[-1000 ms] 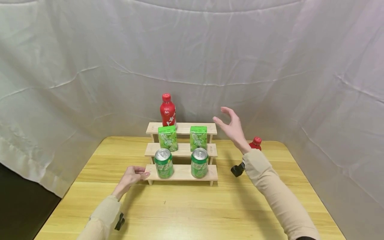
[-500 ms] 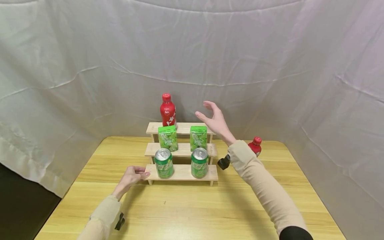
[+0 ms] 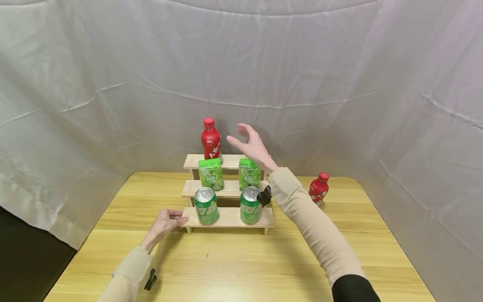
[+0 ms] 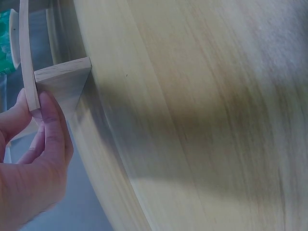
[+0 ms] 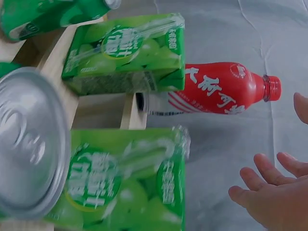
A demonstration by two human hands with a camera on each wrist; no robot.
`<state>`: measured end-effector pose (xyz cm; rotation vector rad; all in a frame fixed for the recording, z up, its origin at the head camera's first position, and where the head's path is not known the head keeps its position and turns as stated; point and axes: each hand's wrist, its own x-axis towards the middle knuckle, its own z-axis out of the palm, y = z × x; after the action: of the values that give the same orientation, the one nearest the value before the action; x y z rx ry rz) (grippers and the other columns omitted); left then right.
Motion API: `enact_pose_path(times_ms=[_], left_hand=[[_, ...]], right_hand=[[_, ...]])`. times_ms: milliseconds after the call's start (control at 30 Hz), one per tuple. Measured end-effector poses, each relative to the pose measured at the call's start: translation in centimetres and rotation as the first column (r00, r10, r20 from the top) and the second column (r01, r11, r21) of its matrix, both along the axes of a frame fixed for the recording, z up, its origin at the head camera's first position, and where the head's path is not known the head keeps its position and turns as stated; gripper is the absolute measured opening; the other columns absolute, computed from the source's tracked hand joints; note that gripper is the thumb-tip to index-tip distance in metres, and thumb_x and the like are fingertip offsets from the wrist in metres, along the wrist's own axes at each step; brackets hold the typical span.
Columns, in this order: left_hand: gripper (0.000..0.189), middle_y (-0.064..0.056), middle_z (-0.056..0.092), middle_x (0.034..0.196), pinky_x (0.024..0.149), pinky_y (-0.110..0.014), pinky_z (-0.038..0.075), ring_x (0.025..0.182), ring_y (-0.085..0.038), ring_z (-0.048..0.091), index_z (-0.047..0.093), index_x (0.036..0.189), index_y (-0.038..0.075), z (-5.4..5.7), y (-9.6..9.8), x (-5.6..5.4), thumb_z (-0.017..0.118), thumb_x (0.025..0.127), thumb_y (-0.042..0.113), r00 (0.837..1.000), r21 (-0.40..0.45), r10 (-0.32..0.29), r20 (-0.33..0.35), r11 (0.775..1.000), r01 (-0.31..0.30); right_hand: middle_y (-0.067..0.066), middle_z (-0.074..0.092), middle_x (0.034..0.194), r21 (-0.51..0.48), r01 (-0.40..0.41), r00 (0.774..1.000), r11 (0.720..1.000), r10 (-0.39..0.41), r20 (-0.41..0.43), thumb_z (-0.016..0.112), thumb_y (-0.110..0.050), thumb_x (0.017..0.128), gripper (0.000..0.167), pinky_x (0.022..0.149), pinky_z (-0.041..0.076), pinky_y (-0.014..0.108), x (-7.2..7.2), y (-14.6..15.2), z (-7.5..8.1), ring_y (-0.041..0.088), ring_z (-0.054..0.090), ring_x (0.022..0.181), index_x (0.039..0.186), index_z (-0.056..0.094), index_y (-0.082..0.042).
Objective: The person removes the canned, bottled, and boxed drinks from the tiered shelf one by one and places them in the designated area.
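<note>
A three-tier wooden display stand [image 3: 229, 217] stands on the table. My left hand [image 3: 164, 223] pinches the left end of its lowest board [image 4: 29, 72], thumb on one face and fingers on the other. On the top tier, at the left, stands a red drink bottle [image 3: 210, 140]. My right hand [image 3: 252, 146] is raised over the top tier's right half, fingers spread and apart from that bottle [image 5: 216, 89]. Green juice cartons [image 3: 211, 174] stand as a pair on the middle tier, and two green cans [image 3: 206, 207] on the lowest.
Another red bottle [image 3: 319, 188] stands on the wooden table [image 3: 234, 264], right of the stand and beyond my right forearm. Pale grey curtain [image 3: 241, 63] hangs behind the table and along both sides.
My right hand has moved left, from right of the stand to over its top tier near the red bottle. More of the bottle on the table shows. The left hand has stayed put.
</note>
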<state>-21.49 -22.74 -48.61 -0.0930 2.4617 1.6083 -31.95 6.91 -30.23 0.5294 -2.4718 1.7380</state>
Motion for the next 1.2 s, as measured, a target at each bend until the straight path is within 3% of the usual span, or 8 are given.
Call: enact_pose_path(times_ms=[433, 733, 1200], left_hand=[[0.046, -0.034, 0.067, 0.11, 0.087, -0.038, 0.061, 0.086, -0.016, 0.068, 0.051, 0.124, -0.024, 0.0, 0.1, 0.1, 0.068, 0.094, 0.007, 1.0, -0.003, 0.007, 0.008, 1.0, -0.007], [0.047, -0.033, 0.067, 0.11, 0.089, -0.041, 0.061, 0.087, -0.015, 0.067, 0.051, 0.125, -0.023, -0.1, 0.2, 0.0, 0.069, 0.093, 0.008, 1.0, -0.012, 0.006, 0.005, 1.0, -0.006], [0.044, -0.029, 0.07, 0.103, 0.079, -0.03, 0.061, 0.081, -0.011, 0.066, 0.054, 0.122, -0.022, -0.2, 0.3, 0.1, 0.07, 0.092, 0.007, 1.0, 0.001, 0.015, 0.0, 1.0, -0.015]], right_hand=[[0.017, 0.044, 0.156, 0.055, -0.049, 0.998, 0.997, 0.047, 0.033, 0.063, -0.03, 0.1, 0.065, 0.122, 0.039, 0.045, -1.7, -3.8, 0.7, 0.032, 0.04, 0.147, 0.153, 0.036, -0.006], [0.017, 0.047, 0.154, 0.036, -0.068, 0.997, 0.997, 0.066, 0.047, 0.06, -0.029, 0.101, 0.059, 0.123, 0.036, 0.045, -2.4, -5.1, 0.8, 0.033, 0.042, 0.145, 0.152, 0.039, -0.006], [0.017, 0.052, 0.148, 0.037, -0.097, 0.994, 0.995, 0.094, 0.061, 0.053, -0.026, 0.105, 0.051, 0.12, 0.041, 0.044, -2.8, -6.5, 1.0, 0.031, 0.048, 0.138, 0.15, 0.042, -0.005]])
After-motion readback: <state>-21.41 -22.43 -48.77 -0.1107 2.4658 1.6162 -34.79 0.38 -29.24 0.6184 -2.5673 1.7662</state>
